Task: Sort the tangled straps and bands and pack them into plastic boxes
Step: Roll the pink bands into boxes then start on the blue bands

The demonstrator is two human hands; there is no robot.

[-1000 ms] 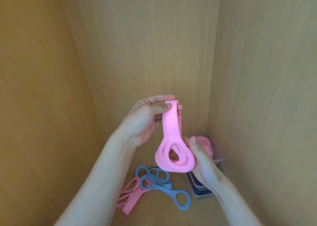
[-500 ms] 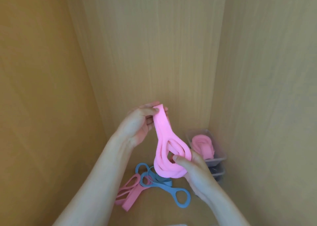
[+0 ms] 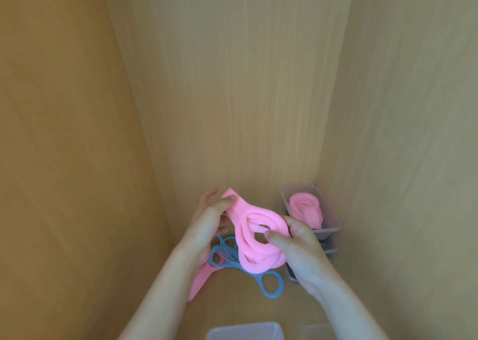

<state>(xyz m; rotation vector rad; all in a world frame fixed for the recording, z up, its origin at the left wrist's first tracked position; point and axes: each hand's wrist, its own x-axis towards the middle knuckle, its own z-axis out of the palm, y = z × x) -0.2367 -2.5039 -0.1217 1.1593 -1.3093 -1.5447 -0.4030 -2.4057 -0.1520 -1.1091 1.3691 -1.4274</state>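
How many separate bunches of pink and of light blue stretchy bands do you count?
Pink stretchy rubber bunches: 3 (held coil, boxed coil in clear plastic box, flat loose piece)
Light blue stretchy rubber bunches: 1 (loose tangle)
Total: 4

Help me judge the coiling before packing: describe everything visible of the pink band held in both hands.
The pink band is a soft, matte, rubbery-looking flat strap wound into several overlapping loops around an open centre. It is held in the air, tilted, its narrow end up-left. The left hand pinches that end; the right hand grips the coil's right side, thumb over the loops.
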